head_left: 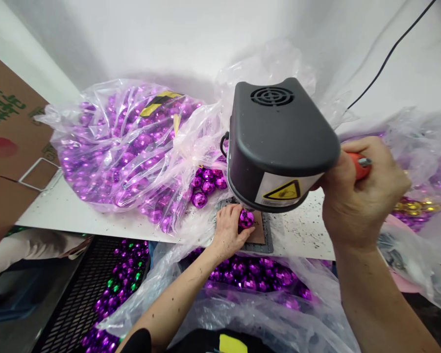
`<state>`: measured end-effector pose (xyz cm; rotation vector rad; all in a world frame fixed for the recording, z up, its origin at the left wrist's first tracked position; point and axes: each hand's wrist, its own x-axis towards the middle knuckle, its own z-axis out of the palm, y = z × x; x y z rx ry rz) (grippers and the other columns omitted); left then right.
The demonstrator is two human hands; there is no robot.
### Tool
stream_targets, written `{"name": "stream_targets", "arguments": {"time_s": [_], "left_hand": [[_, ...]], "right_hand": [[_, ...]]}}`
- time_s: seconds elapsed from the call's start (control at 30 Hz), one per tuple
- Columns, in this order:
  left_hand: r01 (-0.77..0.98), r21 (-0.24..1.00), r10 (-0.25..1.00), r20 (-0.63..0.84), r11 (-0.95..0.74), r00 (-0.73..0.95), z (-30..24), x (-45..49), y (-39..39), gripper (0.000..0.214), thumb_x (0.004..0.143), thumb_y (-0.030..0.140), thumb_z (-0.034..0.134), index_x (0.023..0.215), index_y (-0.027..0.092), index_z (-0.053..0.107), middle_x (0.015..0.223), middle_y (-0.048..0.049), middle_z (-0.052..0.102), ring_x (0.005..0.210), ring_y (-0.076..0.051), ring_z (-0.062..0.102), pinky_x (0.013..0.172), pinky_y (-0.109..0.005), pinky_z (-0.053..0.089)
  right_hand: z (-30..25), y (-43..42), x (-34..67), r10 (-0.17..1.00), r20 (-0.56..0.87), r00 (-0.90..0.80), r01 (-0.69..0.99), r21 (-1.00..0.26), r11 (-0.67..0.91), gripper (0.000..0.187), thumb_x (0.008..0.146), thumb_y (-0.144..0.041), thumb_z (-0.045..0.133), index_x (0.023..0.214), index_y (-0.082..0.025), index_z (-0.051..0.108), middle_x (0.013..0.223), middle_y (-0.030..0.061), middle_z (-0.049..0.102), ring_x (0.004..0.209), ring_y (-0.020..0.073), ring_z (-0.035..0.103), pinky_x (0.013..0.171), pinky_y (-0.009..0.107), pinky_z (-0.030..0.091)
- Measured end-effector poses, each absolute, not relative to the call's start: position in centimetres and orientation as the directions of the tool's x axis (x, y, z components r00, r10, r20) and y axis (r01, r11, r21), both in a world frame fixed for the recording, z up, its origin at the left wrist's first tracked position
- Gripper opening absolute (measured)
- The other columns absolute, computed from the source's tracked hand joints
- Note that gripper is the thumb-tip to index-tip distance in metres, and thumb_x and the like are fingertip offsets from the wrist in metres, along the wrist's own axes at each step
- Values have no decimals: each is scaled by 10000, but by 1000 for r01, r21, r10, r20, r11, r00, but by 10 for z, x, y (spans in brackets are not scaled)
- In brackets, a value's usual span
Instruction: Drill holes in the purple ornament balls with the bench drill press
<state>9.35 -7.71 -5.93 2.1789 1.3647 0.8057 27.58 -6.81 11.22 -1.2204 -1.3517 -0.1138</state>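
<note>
My left hand (229, 229) is closed round a shiny purple faceted ball (246, 218), with thumb and fingers on either side of it. The ball rests over a brown pad on the grey base (267, 234) of a black bench machine (279, 132). Above the ball, the machine's housing hides its working end. My right hand (363, 186) grips the machine's red handle (360, 165) on the right side. Several loose purple balls (208, 187) lie just behind my left hand, at the mouth of a clear bag.
A big clear bag (121, 147) of purple balls fills the left of the white table (106, 215). An open bag of balls (250, 277) lies below the front edge. A black crate (71, 289) with purple and green balls, a cardboard box (14, 147) and a person's leg (33, 247) are at left.
</note>
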Motion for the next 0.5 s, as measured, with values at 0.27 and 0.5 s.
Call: {"name": "stream_targets", "arguments": {"time_s": [0.27, 0.5], "left_hand": [[610, 655, 895, 345, -446, 284, -67, 101, -78, 397, 894, 339, 702, 1236, 186, 570, 1171, -107, 666, 1201, -298, 569, 1165, -547, 311], [594, 691, 910, 284, -412, 301, -69, 102, -78, 322, 903, 342, 659, 1188, 202, 605, 1192, -111, 673, 1188, -299, 591, 1177, -585, 327]], "right_hand": [[111, -69, 276, 512, 809, 289, 712, -539, 450, 329, 967, -414, 541, 794, -137, 583, 614, -64, 502, 549, -13, 422, 528, 130, 319], [71, -93, 277, 332, 910, 248, 729, -401, 555, 110, 893, -265, 621, 906, -158, 647, 763, -29, 625, 577, 31, 526, 547, 195, 427]]}}
